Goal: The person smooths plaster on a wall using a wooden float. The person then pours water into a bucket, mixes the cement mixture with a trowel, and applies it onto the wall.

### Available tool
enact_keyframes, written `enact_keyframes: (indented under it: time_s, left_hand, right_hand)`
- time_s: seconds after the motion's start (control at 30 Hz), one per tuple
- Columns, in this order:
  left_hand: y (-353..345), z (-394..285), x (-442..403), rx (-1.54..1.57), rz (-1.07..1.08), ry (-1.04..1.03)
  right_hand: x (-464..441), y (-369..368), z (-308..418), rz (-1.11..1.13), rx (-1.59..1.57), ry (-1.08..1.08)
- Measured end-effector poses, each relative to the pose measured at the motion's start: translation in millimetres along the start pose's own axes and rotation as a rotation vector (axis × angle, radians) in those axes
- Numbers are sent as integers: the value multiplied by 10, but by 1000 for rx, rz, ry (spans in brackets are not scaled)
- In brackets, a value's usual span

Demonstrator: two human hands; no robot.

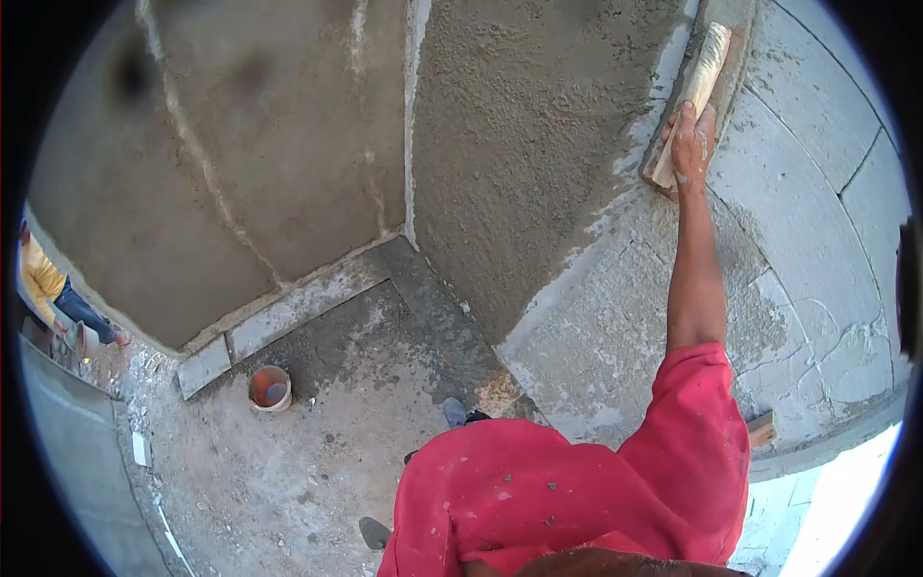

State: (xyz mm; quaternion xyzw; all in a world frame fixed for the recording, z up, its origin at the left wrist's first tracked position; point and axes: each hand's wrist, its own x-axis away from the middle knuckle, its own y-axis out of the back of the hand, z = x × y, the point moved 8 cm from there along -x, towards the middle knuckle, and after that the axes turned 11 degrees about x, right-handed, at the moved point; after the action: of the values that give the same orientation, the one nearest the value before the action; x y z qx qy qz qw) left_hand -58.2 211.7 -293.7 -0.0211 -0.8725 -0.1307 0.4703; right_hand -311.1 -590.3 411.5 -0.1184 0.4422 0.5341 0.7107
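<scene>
My right hand (692,149), at the end of an outstretched arm, is wrapped round the pale wooden handle of a plasterer's float (709,65). The float's long board is coated in grey mortar and lies against the wall at the upper right. To its left is a band of rough, wet-looking plaster (538,125). Bare grey blockwork (808,163) with visible joints stretches to its right. Grey specks of mortar stick to my hand. My left hand is out of view.
A bucket (270,388) stands on the rough, debris-strewn floor (288,471). Smoother plastered wall (279,125) rises at the left above a low concrete ledge (298,313). A person in a yellow top (43,274) is at the far left beside another bucket (87,341).
</scene>
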Motion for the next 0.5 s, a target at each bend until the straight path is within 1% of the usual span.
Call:
enact_keyframes:
  time_s: [0.1,0.2,0.23,0.33,0.37,0.47,0.5]
  left_hand:
    - [21,106,82,17,-32,42]
    - [67,230,122,23,-70,81]
    - [75,276,128,22,-80,93]
    - [88,455,151,25,-97,140]
    - [109,517,158,30,-103,149]
    - [130,680,175,44,-125,188]
    - [145,736,206,51,-134,199]
  right_hand:
    - [-233,-259,-108,-13,-127,143]
    - [-306,-592,22,105,-360,120]
    - [-329,-707,-10,179,-325,106]
    - [-267,-905,-116,202,-135,75]
    - [-247,-941,-149,247,-44,115]
    - [88,-786,-183,243,220,48]
    - [93,-692,-245,195,220,33]
